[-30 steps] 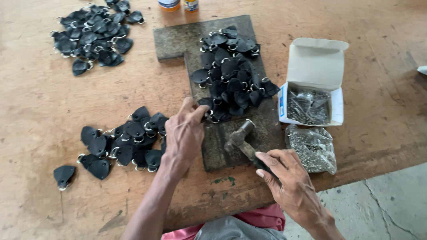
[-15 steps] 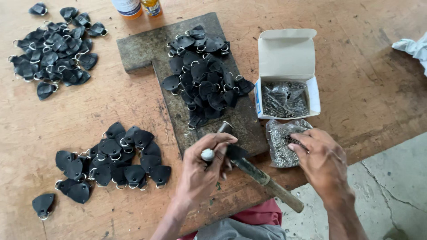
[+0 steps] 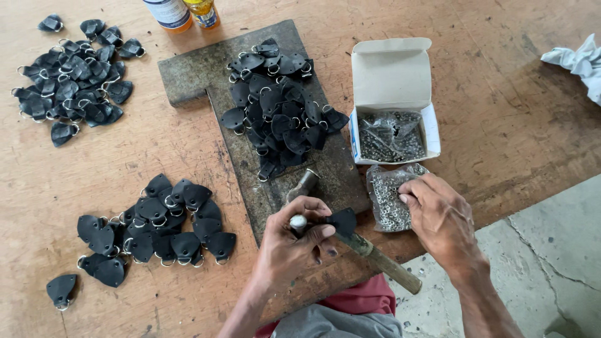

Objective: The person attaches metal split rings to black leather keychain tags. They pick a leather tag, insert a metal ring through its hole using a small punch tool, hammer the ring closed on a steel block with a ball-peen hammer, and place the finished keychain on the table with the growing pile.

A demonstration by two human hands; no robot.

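a: what occupies the left hand [image 3: 291,244]?

b: its fingers are pinched on a black leather tab [image 3: 342,220] and a small metal ring piece [image 3: 298,221], held just above the near end of the dark metal block [image 3: 206,69]. thumb and forefinger are clamped on them; the other fingers curl beneath.

a: and the right hand [image 3: 441,216]?

b: it rests on a clear bag of small metal rivets [image 3: 385,197] at the table's near edge. its fingertips are drawn together on the contents; whether they grip a rivet cannot be told.

a: where is the hammer [image 3: 360,244]?

b: it lies on the block between the two hands, head toward the centre, wooden handle running out over the table [image 3: 501,112] edge. neither hand grips it; the left hand's tab overlaps its shaft.

a: what surrounds them?

b: a heap of black tabs with rings [image 3: 278,109] sits on the block. a second heap [image 3: 150,228] lies left of the left hand, a third [image 3: 72,81] at the far left. an open white carton of rivets [image 3: 391,100] stands just beyond the bag. two bottles [image 3: 181,12] stand at the far edge, and a white cloth [image 3: 579,62] lies at the far right.
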